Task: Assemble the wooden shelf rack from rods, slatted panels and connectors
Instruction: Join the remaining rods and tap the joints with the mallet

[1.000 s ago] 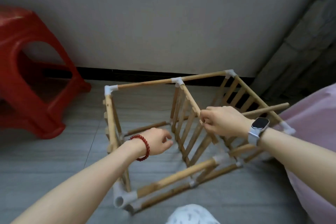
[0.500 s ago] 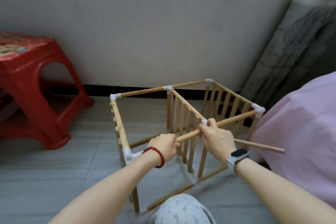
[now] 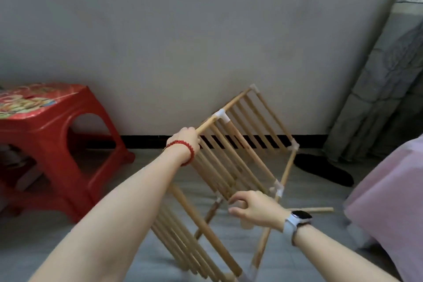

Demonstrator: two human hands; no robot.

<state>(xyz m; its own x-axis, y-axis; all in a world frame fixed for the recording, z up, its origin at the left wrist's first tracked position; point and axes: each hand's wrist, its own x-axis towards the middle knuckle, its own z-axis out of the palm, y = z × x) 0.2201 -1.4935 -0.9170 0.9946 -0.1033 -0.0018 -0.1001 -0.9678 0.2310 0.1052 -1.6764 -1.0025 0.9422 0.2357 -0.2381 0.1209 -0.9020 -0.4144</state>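
Grey floor tiles ran up to a plain wall with a dark skirting strip, and I worked from the bottom of the frame outward. Nearest, low centre, the wooden rack (image 3: 231, 174) stood tilted off the floor, its slatted panels (image 3: 183, 247) leaning so the long axis climbed from the lower centre toward the upper right. My right hand (image 3: 254, 209) hovered beside a white connector (image 3: 278, 189), fingers loosely curled and pinching nothing I could make out; I judged it was there to steady that corner. A loose rod (image 3: 318, 209) lay on the floor just beyond my wrist. Higher, at centre, my left grip (image 3: 186, 138) closed round the top rod (image 3: 207, 125), presumably to tip the frame for turning. Farther off, a red stool (image 3: 57, 135) stood at the left and pink bedding (image 3: 389, 201) at the right edge.
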